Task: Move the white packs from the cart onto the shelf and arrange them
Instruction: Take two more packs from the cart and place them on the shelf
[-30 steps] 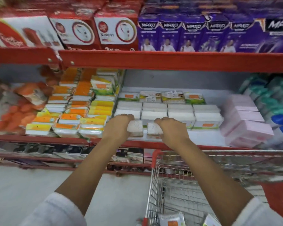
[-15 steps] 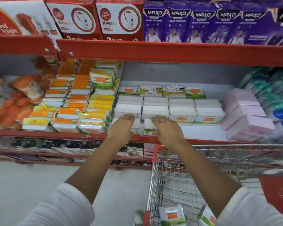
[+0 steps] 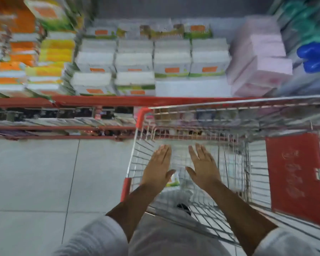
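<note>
The frame is blurred by motion. Several white packs (image 3: 151, 63) with orange and green labels lie in rows on the red-edged shelf (image 3: 107, 101). Two of them (image 3: 115, 84) sit at the shelf's front edge. Below, inside the wire cart (image 3: 235, 159), my left hand (image 3: 158, 168) and my right hand (image 3: 201, 165) hang side by side, palms down, fingers spread, holding nothing. A pack with a green and orange label (image 3: 174, 180) peeks out in the cart between my hands, mostly hidden by them.
Orange and yellow packs (image 3: 35, 58) fill the shelf's left side. Pink packs (image 3: 260, 58) and blue and green items (image 3: 314, 56) stand on the right. A red flap (image 3: 296, 174) is at the cart's right. A lower shelf (image 3: 59, 124) and the tiled floor (image 3: 35, 172) are at the left.
Both hands have let go of the two white packs at the shelf's front edge and have come down into the cart. The view has tilted downward.
</note>
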Motion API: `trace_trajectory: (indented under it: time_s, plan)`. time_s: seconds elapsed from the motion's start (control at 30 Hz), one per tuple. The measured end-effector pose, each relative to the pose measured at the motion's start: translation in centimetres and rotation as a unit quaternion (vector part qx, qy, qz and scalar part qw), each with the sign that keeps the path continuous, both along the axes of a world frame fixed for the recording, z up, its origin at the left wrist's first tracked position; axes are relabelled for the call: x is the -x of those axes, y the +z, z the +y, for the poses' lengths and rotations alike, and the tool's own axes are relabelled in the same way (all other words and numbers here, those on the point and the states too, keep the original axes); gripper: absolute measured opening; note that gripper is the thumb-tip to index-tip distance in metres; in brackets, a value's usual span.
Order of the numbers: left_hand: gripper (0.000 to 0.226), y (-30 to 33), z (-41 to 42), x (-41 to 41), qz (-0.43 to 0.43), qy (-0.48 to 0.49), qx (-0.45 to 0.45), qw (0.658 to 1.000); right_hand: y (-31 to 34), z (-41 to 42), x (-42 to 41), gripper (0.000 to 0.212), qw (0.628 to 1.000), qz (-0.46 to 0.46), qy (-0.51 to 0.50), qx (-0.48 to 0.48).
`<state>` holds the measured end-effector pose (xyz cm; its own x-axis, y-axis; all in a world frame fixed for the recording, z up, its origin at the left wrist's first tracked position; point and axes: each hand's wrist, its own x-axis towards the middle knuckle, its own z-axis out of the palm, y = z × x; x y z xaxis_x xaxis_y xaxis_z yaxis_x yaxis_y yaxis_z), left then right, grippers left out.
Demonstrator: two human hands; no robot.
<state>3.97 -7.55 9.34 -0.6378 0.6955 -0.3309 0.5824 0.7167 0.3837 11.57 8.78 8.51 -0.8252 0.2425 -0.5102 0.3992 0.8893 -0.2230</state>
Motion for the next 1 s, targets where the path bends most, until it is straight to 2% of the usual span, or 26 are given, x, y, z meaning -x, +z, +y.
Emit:
trace_trajectory:
  time_s: [0.13, 0.3, 0.47, 0.53, 0.73, 0.83, 1.0]
  plan:
    - [0.082, -5.4, 1.1, -2.4, -0.075, -0.039, 0.15, 0.985, -5.0, 3.4, -3.6, 0.08, 0.991, -0.122, -0.037, 0.043]
    - [0.091, -10.3, 1.8, -2.6, -0.067, -0.103, 0.308, 0.944, -10.4, 5.7, -5.6, 0.086, 0.981, -0.163, -0.079, 0.064]
    - [0.114, -13.0, 2.3, -2.1, -0.074, -0.092, 0.352, 0.928, -12.8, 6.8, -5.9, 0.101, 0.973, -0.192, -0.095, 0.083]
    - [0.114, -13.0, 3.1, -2.1, -0.055, -0.108, 0.368, 0.922, -13.1, 7.2, -5.9, 0.106, 0.972, -0.204, -0.09, 0.075]
    - [0.07, -11.0, 5.0, -2.2, -0.036, -0.107, 0.376, 0.92, -11.4, 7.4, -6.0, 0.067, 0.959, -0.229, -0.124, 0.107]
    - [0.053, -8.7, 5.7, -2.2, -0.03, -0.08, 0.355, 0.931, -9.2, 7.3, -6.1, 0.065, 0.968, -0.183, -0.13, 0.108]
    - [0.032, -1.9, 6.0, -1.3, 0.001, -0.007, 0.284, 0.959, -2.4, 7.2, -5.1, 0.055, 0.991, -0.07, -0.079, 0.077]
